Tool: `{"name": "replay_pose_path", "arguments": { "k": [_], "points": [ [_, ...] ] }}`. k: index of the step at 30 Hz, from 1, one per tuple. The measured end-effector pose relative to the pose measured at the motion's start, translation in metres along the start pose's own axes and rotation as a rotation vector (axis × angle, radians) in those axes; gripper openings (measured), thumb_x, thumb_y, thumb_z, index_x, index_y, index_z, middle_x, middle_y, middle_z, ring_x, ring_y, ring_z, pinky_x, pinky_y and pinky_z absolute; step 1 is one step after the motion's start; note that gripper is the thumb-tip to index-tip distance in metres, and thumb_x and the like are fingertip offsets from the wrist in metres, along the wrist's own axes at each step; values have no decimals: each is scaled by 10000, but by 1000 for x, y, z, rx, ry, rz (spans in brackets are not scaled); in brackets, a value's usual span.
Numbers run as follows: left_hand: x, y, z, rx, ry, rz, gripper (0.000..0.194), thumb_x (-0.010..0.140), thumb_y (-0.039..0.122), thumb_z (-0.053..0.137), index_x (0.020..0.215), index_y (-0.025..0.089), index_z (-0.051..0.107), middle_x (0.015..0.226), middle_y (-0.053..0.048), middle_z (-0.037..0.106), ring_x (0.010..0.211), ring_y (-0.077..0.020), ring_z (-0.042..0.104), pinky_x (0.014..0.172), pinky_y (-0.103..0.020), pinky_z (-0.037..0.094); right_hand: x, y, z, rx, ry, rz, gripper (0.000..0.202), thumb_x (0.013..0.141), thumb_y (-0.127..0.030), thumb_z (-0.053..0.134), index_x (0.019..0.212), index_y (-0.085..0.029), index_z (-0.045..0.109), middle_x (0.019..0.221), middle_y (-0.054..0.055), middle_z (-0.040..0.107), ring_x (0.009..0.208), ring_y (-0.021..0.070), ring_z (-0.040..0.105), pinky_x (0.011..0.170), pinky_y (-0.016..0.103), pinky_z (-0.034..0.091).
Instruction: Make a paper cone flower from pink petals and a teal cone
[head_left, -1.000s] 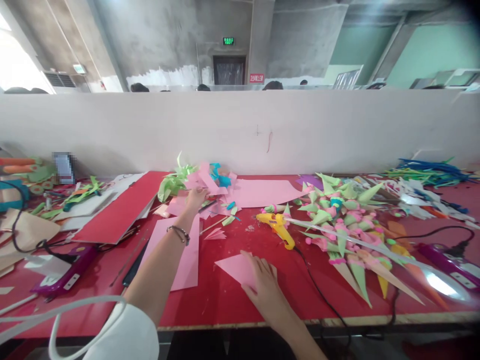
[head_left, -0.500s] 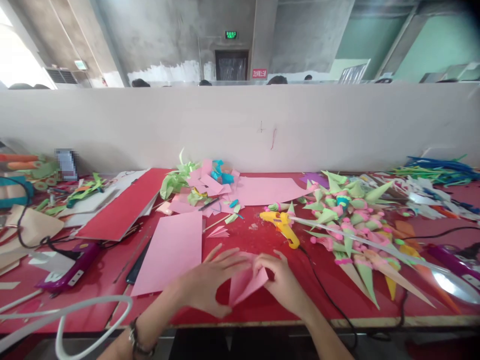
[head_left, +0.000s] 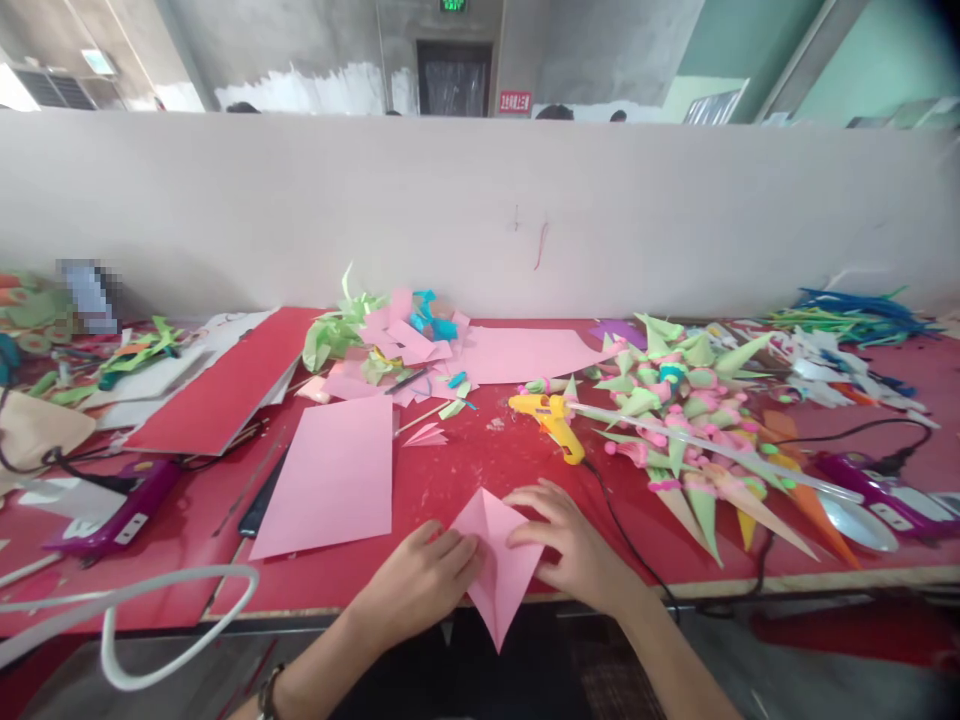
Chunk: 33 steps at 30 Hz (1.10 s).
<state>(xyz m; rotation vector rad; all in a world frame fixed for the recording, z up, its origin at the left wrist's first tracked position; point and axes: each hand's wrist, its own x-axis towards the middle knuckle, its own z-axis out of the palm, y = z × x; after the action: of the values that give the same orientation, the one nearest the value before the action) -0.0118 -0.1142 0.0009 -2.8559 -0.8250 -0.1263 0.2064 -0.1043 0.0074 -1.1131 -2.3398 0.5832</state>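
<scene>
A folded pink paper [head_left: 496, 575], diamond-shaped with a crease down its middle, is held between my hands at the table's front edge, its lower point overhanging. My left hand [head_left: 429, 570] grips its left side, fingers curled over the paper. On the other side my right hand [head_left: 566, 545] pinches the right edge, fingers partly spread over it. A larger pink sheet [head_left: 334, 480] lies flat to the left. Beyond my hands is a small fan-folded pink piece [head_left: 426, 435].
A yellow glue gun [head_left: 551, 422] lies ahead, its cord running toward me. Right of it is a heap of green and pink cone figures [head_left: 682, 420]. Paper scraps [head_left: 409, 340] pile up at the back. Purple power strips [head_left: 127, 510] and a white tube [head_left: 180, 575] sit leftward.
The pink paper has been opened out into a diamond and drawn nearer the front edge. My left hand has closed on its left side. The camera view has tilted down.
</scene>
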Motion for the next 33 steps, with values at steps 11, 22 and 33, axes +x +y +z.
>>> {"name": "replay_pose_path", "arguments": {
  "k": [11,22,33],
  "points": [
    [-9,7,6,-302,180,-312,174,802,218,527,965,226,587,890,13,653,757,-159,577,655,-281,434,-13,0,6,-34,-90,3,189,836,-198,473,910,-228,645,993,25,599,914,134,518,843,264,405],
    [-6,10,20,-468,256,-677,217,825,264,474,676,183,610,763,-13,631,685,-133,583,607,-222,450,2,-2,25,-179,108,236,273,844,-215,436,577,-172,473,601,-11,469,592,115,452,549,217,331],
    [2,14,18,-284,87,-794,290,854,275,394,591,172,460,693,-1,527,592,-101,524,511,-198,364,13,-5,37,-502,93,367,170,775,-179,517,607,-179,534,616,0,549,593,136,503,559,248,260]
  ]
}}
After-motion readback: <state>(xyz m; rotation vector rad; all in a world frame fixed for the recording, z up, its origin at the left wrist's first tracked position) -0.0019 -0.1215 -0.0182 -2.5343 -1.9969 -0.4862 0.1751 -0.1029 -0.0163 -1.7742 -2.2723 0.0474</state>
